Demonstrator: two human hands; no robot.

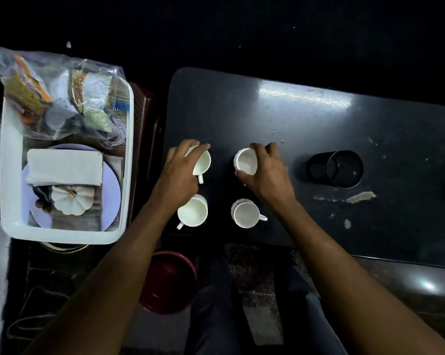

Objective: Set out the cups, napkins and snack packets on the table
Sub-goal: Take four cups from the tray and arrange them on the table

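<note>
counter [306,139]: you are working its near-left end | tub [3,175]: napkins [65,166], snack packets [62,98] are waiting left of your fingers | left hand [176,175] is grasping tilted cup [202,161], right hand [265,172] upright cup [246,161]; level both, lower gently beyond near cups | writing: none legible

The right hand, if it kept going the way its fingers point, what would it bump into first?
The right hand grips a white ceramic cup, fingers pointing to the far edge of the dark table. Beyond looks bare tabletop; the black round holder sits off to the side, probably missed.
</note>
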